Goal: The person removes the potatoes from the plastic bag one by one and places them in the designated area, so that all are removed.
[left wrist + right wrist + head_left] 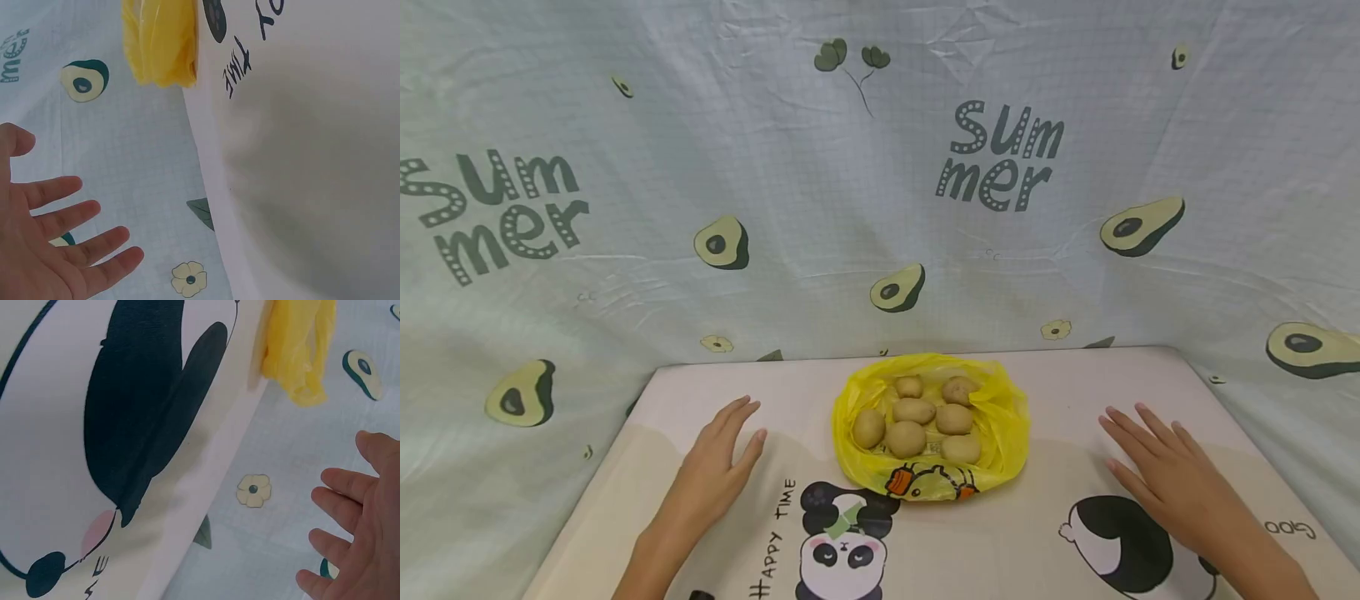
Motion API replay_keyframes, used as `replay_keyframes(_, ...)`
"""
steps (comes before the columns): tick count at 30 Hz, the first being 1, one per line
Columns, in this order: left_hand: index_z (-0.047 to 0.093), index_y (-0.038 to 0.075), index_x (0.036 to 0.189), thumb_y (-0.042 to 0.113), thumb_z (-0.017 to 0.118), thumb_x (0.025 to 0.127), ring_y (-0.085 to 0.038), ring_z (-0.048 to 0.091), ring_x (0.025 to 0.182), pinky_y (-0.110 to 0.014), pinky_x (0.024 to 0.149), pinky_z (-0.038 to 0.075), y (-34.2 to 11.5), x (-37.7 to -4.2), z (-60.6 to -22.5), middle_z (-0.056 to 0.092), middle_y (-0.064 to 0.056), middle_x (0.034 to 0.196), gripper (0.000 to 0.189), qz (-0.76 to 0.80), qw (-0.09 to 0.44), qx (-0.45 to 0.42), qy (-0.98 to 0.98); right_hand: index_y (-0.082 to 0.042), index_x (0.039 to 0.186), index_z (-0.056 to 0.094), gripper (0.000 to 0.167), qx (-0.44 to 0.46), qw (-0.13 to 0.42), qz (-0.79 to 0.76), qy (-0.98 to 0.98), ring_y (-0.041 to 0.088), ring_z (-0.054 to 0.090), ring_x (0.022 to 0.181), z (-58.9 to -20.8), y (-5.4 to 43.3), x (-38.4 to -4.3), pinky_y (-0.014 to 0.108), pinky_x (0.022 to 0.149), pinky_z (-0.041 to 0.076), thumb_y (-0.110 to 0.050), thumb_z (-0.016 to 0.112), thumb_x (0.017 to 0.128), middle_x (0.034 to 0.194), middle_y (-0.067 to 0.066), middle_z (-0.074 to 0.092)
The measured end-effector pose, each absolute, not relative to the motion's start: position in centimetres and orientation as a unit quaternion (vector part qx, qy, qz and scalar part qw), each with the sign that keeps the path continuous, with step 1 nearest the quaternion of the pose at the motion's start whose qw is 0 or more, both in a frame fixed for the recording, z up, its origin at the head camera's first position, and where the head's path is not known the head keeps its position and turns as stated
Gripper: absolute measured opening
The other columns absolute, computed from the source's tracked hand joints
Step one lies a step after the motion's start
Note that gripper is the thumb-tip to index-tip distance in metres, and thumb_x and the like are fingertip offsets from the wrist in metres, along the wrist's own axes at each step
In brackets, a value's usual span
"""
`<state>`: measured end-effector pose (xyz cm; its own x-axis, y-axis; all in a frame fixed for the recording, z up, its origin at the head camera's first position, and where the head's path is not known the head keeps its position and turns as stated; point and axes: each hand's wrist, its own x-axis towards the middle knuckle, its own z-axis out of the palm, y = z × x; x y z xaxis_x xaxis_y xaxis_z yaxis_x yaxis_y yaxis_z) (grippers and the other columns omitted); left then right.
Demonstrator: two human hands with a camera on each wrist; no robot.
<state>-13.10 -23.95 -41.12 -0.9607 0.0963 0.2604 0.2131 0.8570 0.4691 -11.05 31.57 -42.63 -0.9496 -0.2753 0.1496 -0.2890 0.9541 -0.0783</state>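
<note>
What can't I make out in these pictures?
Undersides of the potatoes: head view, hidden by the potatoes themselves and the yellow bag.
Rest of the bag: both wrist views, cut off by the top edge.
What the small dark object is: head view, cut off by the bottom edge.

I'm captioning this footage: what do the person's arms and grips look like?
The left grip and right grip are ungloved human hands with slender, rounded fingers; no rings show. The left forearm and right forearm are bare where visible, without sleeves or bracelets.
</note>
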Motion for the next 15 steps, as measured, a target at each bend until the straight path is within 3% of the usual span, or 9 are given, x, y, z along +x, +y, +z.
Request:
replay_keyframes(4, 0.048, 0.006, 0.148, 0.034, 0.052, 0.106, -0.041, 0.039, 0.142, -0.063, 0.112, 0.032, -23.5, -13.3, -40.9, 0.042, -0.017, 0.155, 0.051, -0.268, 0.115, -0.090, -0.952, -0.010, 0.153, 0.044, 0.060, 0.146, 0.060, 0.077, -0.984, 0.043, 0.027, 0.147, -42.2, 31.2, -11.2, 0.057, 0.123, 0.000, -0.040, 0.057, 0.103, 0.155, 0.017, 0.046)
replay_keyframes(7, 0.049, 0.007, 0.147, 0.035, 0.052, 0.106, -0.040, 0.040, 0.142, -0.061, 0.113, 0.033, -23.2, -13.4, -40.8, 0.044, -0.017, 0.154, 0.050, -0.282, 0.107, -0.098, -0.949, -0.011, 0.152, 0.048, 0.058, 0.138, 0.046, 0.096, -0.985, 0.047, 0.035, 0.142, -41.6, 30.7, -11.4, 0.065, 0.116, 0.023, -0.043, 0.056, 0.103, 0.152, 0.018, 0.049)
replay_keyframes(9, 0.050, 0.008, 0.147, 0.035, 0.052, 0.106, -0.039, 0.045, 0.139, -0.061, 0.110, 0.037, -23.0, -13.4, -40.6, 0.046, -0.015, 0.152, 0.049, -0.290, 0.100, -0.102, -0.946, -0.013, 0.151, 0.049, 0.058, 0.133, 0.038, 0.104, -0.985, 0.047, 0.038, 0.140, -41.3, 30.3, -11.5, 0.067, 0.110, 0.031, -0.045, 0.055, 0.103, 0.151, 0.018, 0.051)
replay_keyframes(15, 0.054, 0.010, 0.144, 0.032, 0.056, 0.105, -0.037, 0.056, 0.127, -0.057, 0.099, 0.050, -22.3, -13.6, -40.2, 0.053, -0.011, 0.147, 0.044, -0.318, 0.077, -0.111, -0.938, -0.014, 0.150, 0.050, 0.056, 0.149, 0.050, 0.112, -0.981, 0.046, 0.046, 0.135, -40.9, 29.2, -11.9, 0.066, 0.107, 0.036, -0.043, 0.058, 0.102, 0.146, 0.015, 0.055)
